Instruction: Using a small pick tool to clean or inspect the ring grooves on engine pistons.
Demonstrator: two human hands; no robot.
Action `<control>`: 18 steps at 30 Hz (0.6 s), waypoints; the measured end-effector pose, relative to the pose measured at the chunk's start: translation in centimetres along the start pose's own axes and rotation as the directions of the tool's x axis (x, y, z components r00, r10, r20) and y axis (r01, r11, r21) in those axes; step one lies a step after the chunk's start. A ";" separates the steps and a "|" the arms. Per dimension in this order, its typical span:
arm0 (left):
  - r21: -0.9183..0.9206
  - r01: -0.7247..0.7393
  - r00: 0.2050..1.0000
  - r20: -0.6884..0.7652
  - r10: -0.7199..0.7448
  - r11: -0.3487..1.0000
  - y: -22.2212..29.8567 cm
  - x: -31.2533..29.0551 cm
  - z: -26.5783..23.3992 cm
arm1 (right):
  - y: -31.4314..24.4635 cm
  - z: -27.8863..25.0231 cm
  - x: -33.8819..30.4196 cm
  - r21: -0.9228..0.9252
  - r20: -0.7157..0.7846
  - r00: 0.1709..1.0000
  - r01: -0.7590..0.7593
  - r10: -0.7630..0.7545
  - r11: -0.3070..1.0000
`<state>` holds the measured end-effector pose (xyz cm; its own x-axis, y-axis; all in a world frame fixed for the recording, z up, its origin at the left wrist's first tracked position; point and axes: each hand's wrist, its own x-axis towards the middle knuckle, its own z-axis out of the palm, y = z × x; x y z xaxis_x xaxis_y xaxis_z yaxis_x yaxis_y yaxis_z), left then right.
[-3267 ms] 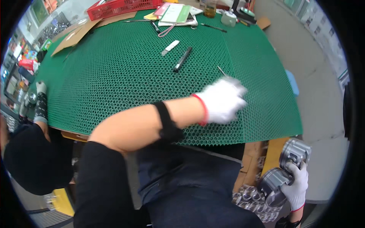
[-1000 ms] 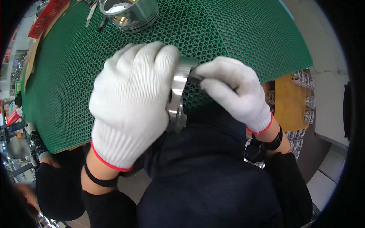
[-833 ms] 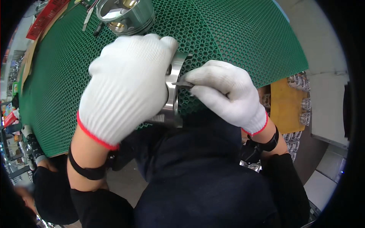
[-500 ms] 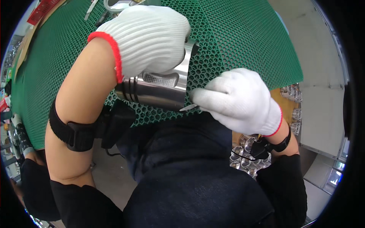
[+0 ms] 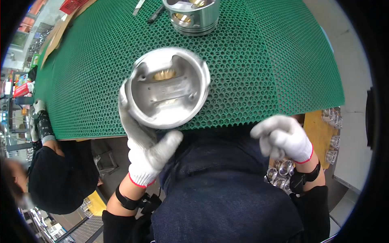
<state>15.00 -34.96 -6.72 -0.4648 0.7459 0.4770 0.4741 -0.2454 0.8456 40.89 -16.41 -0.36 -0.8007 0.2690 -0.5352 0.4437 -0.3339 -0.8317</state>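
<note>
Though hollow inside, a shiny silver piston (image 5: pixel 174 90)

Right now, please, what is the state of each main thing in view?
Near piston: held, open end toward the camera.
Far piston: standing on the mat, open end up.
Left hand: gloved, supporting that near piston.
Right hand: gloved, fingers curled, contents unclear.
Black tool: lying on the mat.

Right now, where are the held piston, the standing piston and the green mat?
Held piston (image 5: pixel 169 89), head view: floor of its hollow.
Standing piston (image 5: pixel 199 18), head view: outer side wall.
Green mat (image 5: pixel 243 81), head view: bare honeycomb surface.
</note>
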 end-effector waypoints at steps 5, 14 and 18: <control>0.284 0.160 0.985 0.015 -0.171 0.945 0.5 2.8 -1.1 | 0.7 2.7 2.4 -0.080 0.196 0.960 0.219 -0.200 0.972; 0.311 0.105 0.928 0.311 -0.206 0.944 -1.3 8.9 -0.5 | 0.5 2.0 0.0 -0.267 -0.124 0.975 0.148 -0.187 0.952; 0.558 -0.561 0.813 0.511 0.280 0.612 4.1 11.6 2.3 | 0.3 0.8 1.1 -0.081 -0.283 0.935 0.197 -0.213 0.977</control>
<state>13.25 -25.91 1.76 0.1365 0.8540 0.5020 0.9678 -0.2230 0.1163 39.84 -16.96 -1.09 -0.7296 0.5779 -0.3656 0.3081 -0.1996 -0.9302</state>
